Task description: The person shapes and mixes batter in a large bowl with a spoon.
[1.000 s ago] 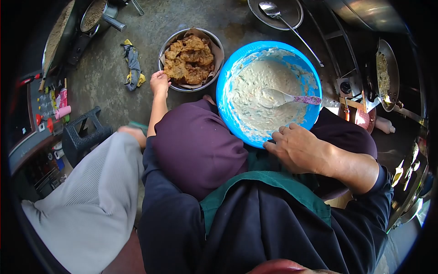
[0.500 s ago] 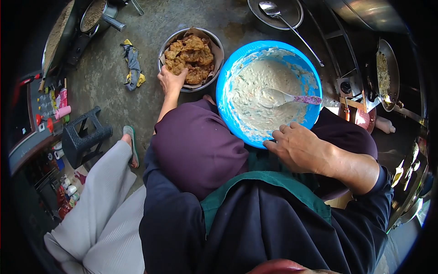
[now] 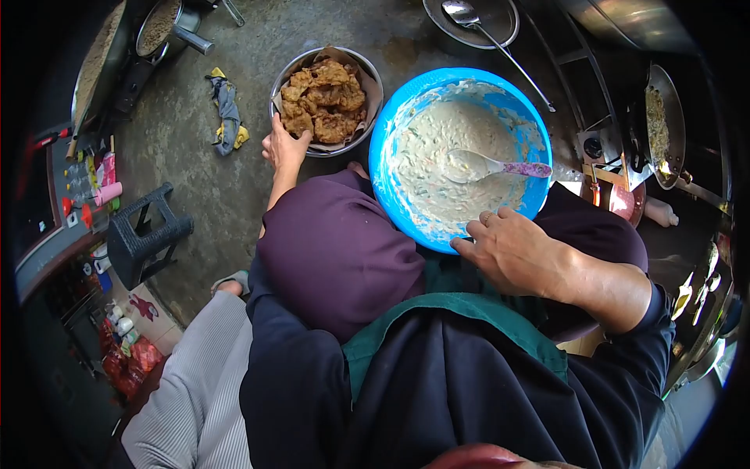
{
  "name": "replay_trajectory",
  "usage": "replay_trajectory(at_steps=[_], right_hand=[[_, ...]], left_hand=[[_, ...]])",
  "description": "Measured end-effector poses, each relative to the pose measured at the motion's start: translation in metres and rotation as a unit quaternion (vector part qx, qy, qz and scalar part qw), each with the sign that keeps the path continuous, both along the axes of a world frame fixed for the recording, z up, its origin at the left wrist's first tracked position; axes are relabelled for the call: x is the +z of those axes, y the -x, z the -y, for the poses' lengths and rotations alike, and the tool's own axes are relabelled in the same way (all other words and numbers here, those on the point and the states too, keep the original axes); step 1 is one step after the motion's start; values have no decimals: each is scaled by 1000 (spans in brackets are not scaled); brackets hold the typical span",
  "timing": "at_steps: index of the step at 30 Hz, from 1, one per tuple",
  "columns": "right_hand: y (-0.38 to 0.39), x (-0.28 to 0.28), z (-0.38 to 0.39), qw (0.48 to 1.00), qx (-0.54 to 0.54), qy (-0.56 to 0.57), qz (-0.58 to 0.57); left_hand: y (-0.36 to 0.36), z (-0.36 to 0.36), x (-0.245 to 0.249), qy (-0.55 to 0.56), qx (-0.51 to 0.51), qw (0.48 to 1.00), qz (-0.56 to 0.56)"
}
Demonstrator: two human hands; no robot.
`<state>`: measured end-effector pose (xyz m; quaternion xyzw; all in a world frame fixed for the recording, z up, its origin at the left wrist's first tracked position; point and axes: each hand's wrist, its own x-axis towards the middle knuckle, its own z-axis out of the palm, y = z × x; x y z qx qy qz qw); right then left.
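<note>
My left hand (image 3: 286,147) is at the near left rim of a round metal bowl (image 3: 380,92), fingers along the outside and thumb at the rim. Golden-brown fritters (image 3: 324,94) are piled on brown paper inside this bowl. To its right, a large blue basin (image 3: 386,187) holds thick pale batter (image 3: 426,164) with green and orange bits. A spoon with a patterned pink handle (image 3: 525,169) lies across the batter. Curled over the basin's near rim is my right hand (image 3: 512,250), its fingertips partly hidden.
A metal ladle (image 3: 492,35) lies across a pan at the top. A grey and yellow cloth (image 3: 226,113) is on the floor, left of the bowl. Below it stands a dark stool (image 3: 148,234). A person's leg in light ribbed trousers (image 3: 195,375) is beside me. A wok (image 3: 666,129) stands at right.
My left hand has slid slightly back toward me along the bowl's rim, its thumb farther from the fritters. The other person's leg and foot have drawn back. My right hand stays put.
</note>
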<state>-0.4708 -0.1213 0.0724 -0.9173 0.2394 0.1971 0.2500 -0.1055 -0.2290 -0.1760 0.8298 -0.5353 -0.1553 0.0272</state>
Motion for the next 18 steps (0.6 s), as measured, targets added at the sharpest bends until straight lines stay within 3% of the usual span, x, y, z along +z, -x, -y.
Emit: replay_trajectory(at_steps=[3,6,9,18], right_hand=[[0,-1,0,1000,-3,1,1],[1,0,0,1000,-7,-2,2],[1,-1,0,1000,-7,-8,2],[-1,3,0,1000,-5,-8,-2]], left_hand=[[3,-1,-1,-35,17,999,-1],[6,-4,-5,50,-6,998,44],[10,-7,-5,41,-76,995,58],[35,-17,-10,-55,-39,996,62]])
